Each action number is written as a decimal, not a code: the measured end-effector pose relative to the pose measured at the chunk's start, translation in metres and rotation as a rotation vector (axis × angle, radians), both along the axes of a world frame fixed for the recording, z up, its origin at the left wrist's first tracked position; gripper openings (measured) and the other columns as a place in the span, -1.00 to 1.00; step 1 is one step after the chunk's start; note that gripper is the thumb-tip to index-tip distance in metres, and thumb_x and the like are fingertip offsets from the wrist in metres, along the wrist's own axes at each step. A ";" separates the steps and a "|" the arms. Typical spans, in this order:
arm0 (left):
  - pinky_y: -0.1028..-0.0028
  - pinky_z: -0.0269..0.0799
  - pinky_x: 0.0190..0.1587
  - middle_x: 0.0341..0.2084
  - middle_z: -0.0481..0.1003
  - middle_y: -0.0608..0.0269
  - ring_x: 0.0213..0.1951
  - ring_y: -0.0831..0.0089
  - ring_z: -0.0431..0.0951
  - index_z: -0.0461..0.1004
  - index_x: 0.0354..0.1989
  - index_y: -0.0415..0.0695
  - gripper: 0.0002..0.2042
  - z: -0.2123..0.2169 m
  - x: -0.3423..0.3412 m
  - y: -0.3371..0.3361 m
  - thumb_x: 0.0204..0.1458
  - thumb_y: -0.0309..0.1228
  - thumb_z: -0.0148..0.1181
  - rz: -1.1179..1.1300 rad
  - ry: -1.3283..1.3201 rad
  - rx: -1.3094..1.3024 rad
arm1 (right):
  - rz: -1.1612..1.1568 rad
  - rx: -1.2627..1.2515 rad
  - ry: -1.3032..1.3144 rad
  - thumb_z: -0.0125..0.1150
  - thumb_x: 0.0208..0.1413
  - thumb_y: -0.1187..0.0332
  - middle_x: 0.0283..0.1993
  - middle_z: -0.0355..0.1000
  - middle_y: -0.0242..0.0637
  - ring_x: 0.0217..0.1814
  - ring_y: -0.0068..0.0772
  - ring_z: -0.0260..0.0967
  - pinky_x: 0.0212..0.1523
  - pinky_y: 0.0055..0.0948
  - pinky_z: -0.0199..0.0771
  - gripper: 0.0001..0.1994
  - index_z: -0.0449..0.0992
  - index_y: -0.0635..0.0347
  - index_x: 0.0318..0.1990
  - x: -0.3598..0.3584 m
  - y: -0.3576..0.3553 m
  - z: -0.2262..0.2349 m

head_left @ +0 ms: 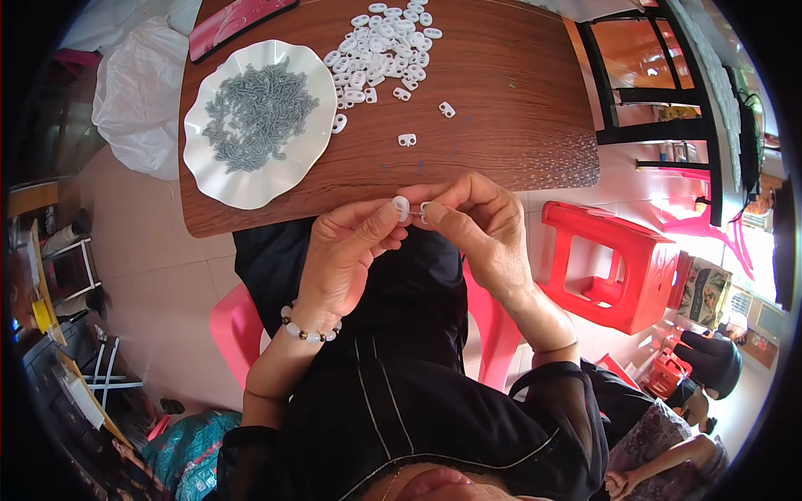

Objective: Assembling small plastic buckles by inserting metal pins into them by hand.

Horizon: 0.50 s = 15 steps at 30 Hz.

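Observation:
My two hands meet just off the table's near edge, fingertips almost touching. My left hand (338, 259), with a bead bracelet at its wrist, pinches a small white plastic piece (401, 206) with holes, much like a cord-lock part. Between the thumb and fingers of my right hand (493, 238) is a second white piece (424, 212), partly covered by the thumb. A thin metal spring (414, 213) bridges the two pieces. A wavy-rimmed white dish (196, 125) on the table holds a heap of small grey springs (259, 113). Right of it lies a pile of similar white pieces (380, 50).
A few white pieces, one of them here (407, 140), lie apart on the brown table (518, 92). A pink flat case (238, 25) rests at the far left. A white plastic bag (142, 100) sits left; a red stool (618, 309) stands right. Another person's hands (618, 483) show lower right.

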<state>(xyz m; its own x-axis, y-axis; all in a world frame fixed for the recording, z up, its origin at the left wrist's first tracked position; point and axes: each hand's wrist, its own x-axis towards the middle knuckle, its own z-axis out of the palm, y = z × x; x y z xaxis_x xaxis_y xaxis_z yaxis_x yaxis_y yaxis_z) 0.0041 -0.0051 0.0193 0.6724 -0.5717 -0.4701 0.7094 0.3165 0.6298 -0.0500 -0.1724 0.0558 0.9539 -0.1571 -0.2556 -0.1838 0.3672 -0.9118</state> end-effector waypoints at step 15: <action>0.60 0.46 -0.26 -0.35 0.59 0.24 -0.38 0.60 0.53 0.58 -0.19 -0.20 -0.81 -0.003 0.000 0.001 0.08 -0.37 0.25 0.012 0.026 -0.030 | -0.007 -0.063 0.035 0.03 0.15 0.56 -0.07 0.48 0.03 -0.11 -0.43 0.48 0.01 -0.42 0.51 -0.94 0.40 0.37 -0.35 -0.001 0.001 -0.003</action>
